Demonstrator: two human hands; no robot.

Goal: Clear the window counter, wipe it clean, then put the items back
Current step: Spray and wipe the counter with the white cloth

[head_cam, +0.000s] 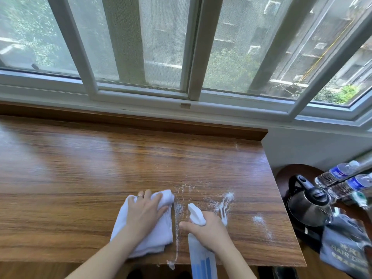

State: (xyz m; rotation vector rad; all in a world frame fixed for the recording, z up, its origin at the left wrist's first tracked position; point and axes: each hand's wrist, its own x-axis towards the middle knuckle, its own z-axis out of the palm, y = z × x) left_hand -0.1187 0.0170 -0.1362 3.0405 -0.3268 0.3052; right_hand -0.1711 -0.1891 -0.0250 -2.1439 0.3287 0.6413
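Tabletop: a wooden tabletop (80, 178) runs under a window (181, 47); a raised wooden lip lines its far edge.
Left hand: my left hand (145, 212) lies palm down on a white cloth (141, 234), fingers spread and only slightly bent, pressing it flat. A ring sits on one finger.
Cloth: folded, lying near the front edge of the tabletop, a little right of its middle; its far end bunches up under my fingertips.
Right hand: my right hand (207, 230) is wrapped round the neck of a spray bottle (201, 256), just right of the cloth. The two hands are apart, with a strip of wet wood between them.
Bottle: white nozzle pointing toward the far edge, clear body with blue stripes hanging past the front edge of the tabletop.
Foam: white spray foam (225, 204) spots the wood near the front right corner, in streaks beyond my right hand and in a speckled patch nearer the right edge. A thin wet line runs between my hands to the front edge, where a blob hangs.
Off the tabletop: beyond the right edge, lower down, stand a dark kettle (308, 202), two water bottles (340, 174) lying tilted, and a grey bag (342, 250) with pale lettering.
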